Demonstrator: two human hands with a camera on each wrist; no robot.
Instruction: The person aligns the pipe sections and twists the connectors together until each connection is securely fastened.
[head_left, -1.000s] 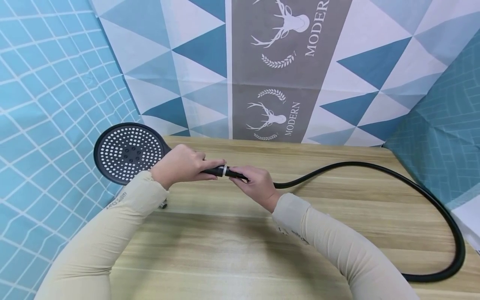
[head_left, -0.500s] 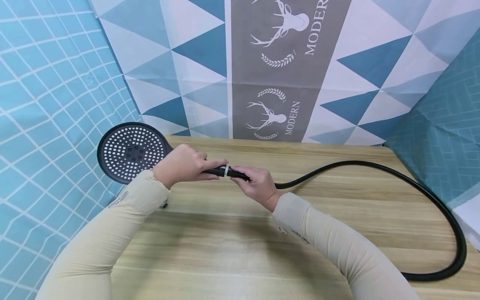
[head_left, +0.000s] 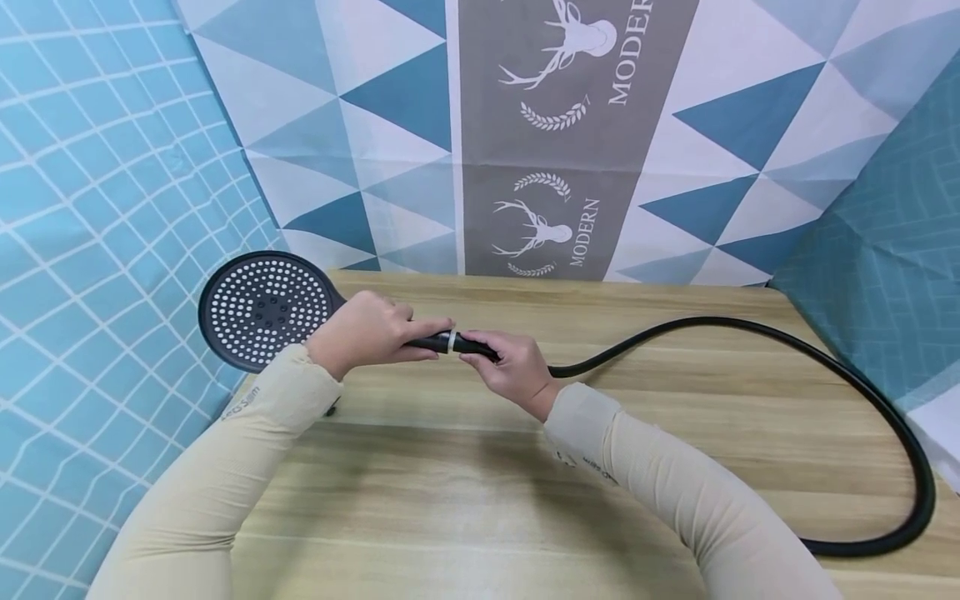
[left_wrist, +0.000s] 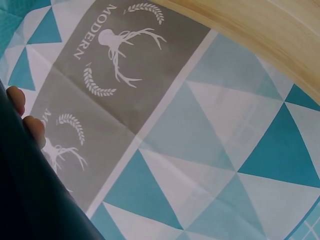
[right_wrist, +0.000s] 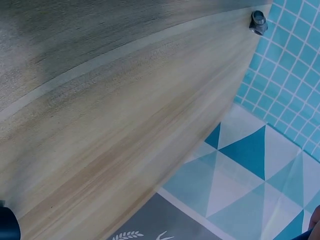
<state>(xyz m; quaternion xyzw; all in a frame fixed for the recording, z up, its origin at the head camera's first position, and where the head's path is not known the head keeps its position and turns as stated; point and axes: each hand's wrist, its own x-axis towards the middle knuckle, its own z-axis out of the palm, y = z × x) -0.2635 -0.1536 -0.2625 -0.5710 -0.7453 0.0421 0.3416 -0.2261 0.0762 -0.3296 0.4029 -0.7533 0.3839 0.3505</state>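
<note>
A black shower head [head_left: 268, 310] with a round face of pale nozzles is held above the table at the left, face up toward the head camera. My left hand [head_left: 367, 333] grips its handle, index finger stretched along it. My right hand [head_left: 510, 367] pinches the end fitting of a black shower hose [head_left: 697, 323]. Handle and fitting meet in line at a pale ring [head_left: 452, 342] between the two hands. In the left wrist view, two fingertips [left_wrist: 34, 131] show past a large dark shape. Only a bit of finger [right_wrist: 315, 220] shows in the right wrist view.
The hose loops across the wooden table [head_left: 465, 517] to the right and passes behind the right sleeve. A small metal fitting [right_wrist: 258, 22] lies near the tiled left wall [head_left: 97, 250]. Patterned sheeting [head_left: 405, 192] stands at the back, with a white object [head_left: 937, 433] at the right edge.
The shower head has shifted slightly right and turned a little, with my left hand moving a touch right too. Both hands keep their hold.
</note>
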